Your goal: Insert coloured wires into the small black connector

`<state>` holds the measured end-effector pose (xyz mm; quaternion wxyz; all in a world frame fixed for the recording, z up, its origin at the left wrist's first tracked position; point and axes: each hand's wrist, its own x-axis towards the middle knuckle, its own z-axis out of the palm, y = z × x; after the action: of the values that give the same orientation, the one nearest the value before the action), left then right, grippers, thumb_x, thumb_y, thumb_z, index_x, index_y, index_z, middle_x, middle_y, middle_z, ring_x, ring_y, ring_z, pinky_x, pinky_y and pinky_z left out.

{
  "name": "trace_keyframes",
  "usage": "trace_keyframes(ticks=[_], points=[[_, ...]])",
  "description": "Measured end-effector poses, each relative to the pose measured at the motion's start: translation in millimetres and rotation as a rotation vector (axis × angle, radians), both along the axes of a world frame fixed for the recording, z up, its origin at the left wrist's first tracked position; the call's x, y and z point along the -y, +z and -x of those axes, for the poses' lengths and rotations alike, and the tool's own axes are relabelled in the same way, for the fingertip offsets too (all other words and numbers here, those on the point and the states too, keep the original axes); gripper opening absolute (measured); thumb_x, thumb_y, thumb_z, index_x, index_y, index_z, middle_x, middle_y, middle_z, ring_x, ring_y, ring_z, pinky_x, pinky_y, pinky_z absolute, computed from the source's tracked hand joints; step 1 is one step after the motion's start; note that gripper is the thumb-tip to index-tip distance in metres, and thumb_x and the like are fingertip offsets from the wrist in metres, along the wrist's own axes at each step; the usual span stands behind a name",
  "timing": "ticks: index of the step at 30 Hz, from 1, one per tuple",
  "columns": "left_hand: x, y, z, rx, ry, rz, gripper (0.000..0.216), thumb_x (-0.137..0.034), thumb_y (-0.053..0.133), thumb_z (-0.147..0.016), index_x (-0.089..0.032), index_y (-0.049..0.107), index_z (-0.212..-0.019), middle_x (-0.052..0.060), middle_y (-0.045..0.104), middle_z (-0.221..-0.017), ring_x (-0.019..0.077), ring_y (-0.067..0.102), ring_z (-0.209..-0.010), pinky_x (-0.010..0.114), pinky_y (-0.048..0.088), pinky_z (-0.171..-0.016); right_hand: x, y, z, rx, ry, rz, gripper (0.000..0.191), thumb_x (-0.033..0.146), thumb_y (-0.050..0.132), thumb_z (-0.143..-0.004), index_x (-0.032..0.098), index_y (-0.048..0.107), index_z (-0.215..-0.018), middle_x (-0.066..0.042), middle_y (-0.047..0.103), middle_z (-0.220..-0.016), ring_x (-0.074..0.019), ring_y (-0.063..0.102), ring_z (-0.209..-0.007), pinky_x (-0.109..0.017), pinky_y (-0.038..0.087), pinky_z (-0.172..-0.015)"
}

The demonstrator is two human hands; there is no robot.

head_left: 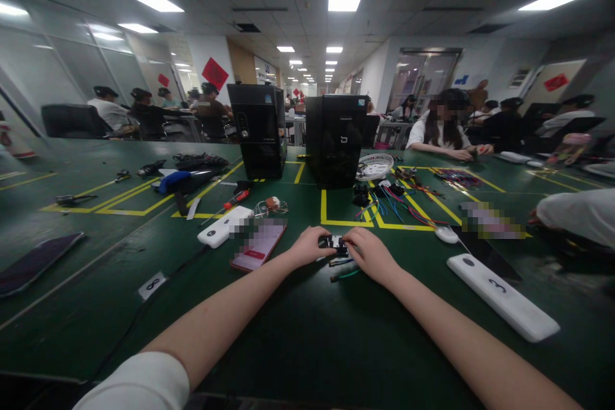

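Note:
Both my hands meet over the green table, fingers pinched on a small black connector part [333, 243]. My left hand [309, 246] grips its left side and my right hand [369, 254] its right side. Thin green and dark wires [343, 273] trail from under the part onto the table between my wrists. What the part's underside looks like is hidden by my fingers.
Two black computer towers [260, 130] [336, 139] stand ahead. A phone [259, 245], white power bank [224, 226], red screwdriver [236, 198], white basket [375, 166], loose coloured wires [398, 205] and a white bar marked 3 [502, 295] lie around. Other people sit at the far sides.

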<state>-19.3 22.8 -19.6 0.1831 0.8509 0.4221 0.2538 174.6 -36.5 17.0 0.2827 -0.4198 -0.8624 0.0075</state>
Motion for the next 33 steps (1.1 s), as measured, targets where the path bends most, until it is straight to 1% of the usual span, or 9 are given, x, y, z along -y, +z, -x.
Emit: trace_keyframes(ticks=[3, 7, 11, 15, 16, 19, 23, 28, 33], points=[[-1.2, -2.1, -0.3, 0.008, 0.002, -0.023, 0.036, -0.041, 0.066, -0.068, -0.018, 0.062, -0.096, 0.006, 0.063, -0.099, 0.0231, 0.056, -0.095, 0.035, 0.041, -0.087, 11.6, 3.7, 9.6, 0.135, 0.102, 0.040, 0.014, 0.017, 0.045, -0.084, 0.019, 0.058, -0.090, -0.006, 0.058, -0.089, -0.0172, 0.052, -0.086, -0.031, 0.041, -0.077], [-1.6, -2.0, 0.2, 0.015, -0.005, -0.032, 0.036, -0.040, 0.066, -0.068, -0.017, 0.062, -0.096, 0.006, 0.063, -0.099, 0.0227, 0.056, -0.094, 0.034, 0.042, -0.086, 17.2, -1.8, 17.2, 0.218, 0.156, 0.139, 0.015, 0.015, 0.049, -0.082, 0.019, 0.060, -0.090, -0.006, 0.060, -0.090, -0.0172, 0.053, -0.089, -0.031, 0.042, -0.081], [0.7, 1.4, 0.6, 0.017, -0.016, -0.015, 0.037, -0.038, 0.066, -0.069, -0.017, 0.061, -0.098, 0.007, 0.063, -0.101, 0.0227, 0.056, -0.096, 0.035, 0.041, -0.088, 21.5, 4.8, 15.0, 0.187, 0.134, 0.185, 0.018, 0.018, 0.051, -0.080, 0.019, 0.060, -0.096, -0.006, 0.060, -0.094, -0.0181, 0.054, -0.092, -0.031, 0.042, -0.082], [2.6, 3.7, 0.1, 0.014, -0.009, -0.008, 0.037, -0.038, 0.066, -0.069, -0.017, 0.061, -0.099, 0.007, 0.063, -0.102, 0.0229, 0.056, -0.096, 0.035, 0.041, -0.088, 27.6, 15.9, 8.4, 0.205, 0.085, 0.202, 0.031, 0.020, 0.060, -0.072, 0.020, 0.059, -0.103, -0.008, 0.059, -0.101, -0.0204, 0.054, -0.094, -0.032, 0.041, -0.081], [2.6, 3.7, -0.1, 0.015, -0.008, -0.009, 0.037, -0.039, 0.066, -0.069, -0.017, 0.061, -0.099, 0.007, 0.063, -0.102, 0.0228, 0.056, -0.096, 0.035, 0.041, -0.088, 28.3, 16.3, 7.4, 0.238, 0.059, 0.207, 0.030, 0.019, 0.060, -0.070, 0.020, 0.061, -0.101, -0.008, 0.060, -0.100, -0.0210, 0.054, -0.092, -0.032, 0.042, -0.080], [2.0, 2.5, -0.1, 0.017, -0.006, -0.010, 0.040, -0.041, 0.067, -0.069, -0.017, 0.061, -0.100, 0.007, 0.063, -0.103, 0.0228, 0.056, -0.097, 0.036, 0.040, -0.089, 28.1, 12.3, 7.2, 0.353, -0.015, 0.209, 0.019, 0.015, 0.058, -0.069, 0.017, 0.063, -0.087, -0.010, 0.061, -0.090, -0.0216, 0.057, -0.083, -0.032, 0.042, -0.075], [0.5, 0.6, 0.6, 0.011, -0.011, -0.010, 0.041, -0.042, 0.066, -0.069, -0.018, 0.061, -0.101, 0.007, 0.063, -0.105, 0.0234, 0.055, -0.099, 0.036, 0.040, -0.090, 26.6, 4.7, 11.0, 0.435, -0.062, 0.195, 0.012, 0.009, 0.054, -0.067, 0.016, 0.061, -0.074, -0.010, 0.062, -0.080, -0.0215, 0.058, -0.075, -0.032, 0.042, -0.071], [0.3, 0.7, 1.2, 0.003, -0.023, -0.028, 0.041, -0.043, 0.065, -0.070, -0.017, 0.060, -0.101, 0.007, 0.063, -0.103, 0.0232, 0.055, -0.097, 0.035, 0.041, -0.088, 26.9, 1.1, 12.8, 0.468, -0.072, 0.203, 0.010, 0.012, 0.053, -0.068, 0.016, 0.060, -0.075, -0.011, 0.062, -0.080, -0.0215, 0.058, -0.074, -0.032, 0.042, -0.071], [-0.4, -0.6, 1.0, 0.013, -0.025, -0.041, 0.040, -0.043, 0.066, -0.069, -0.017, 0.060, -0.100, 0.007, 0.063, -0.103, 0.0229, 0.056, -0.096, 0.035, 0.042, -0.087, 27.4, 0.9, 11.6, 0.442, -0.052, 0.213, 0.010, 0.014, 0.052, -0.071, 0.015, 0.058, -0.079, -0.011, 0.062, -0.084, -0.0220, 0.057, -0.079, -0.031, 0.042, -0.072]])
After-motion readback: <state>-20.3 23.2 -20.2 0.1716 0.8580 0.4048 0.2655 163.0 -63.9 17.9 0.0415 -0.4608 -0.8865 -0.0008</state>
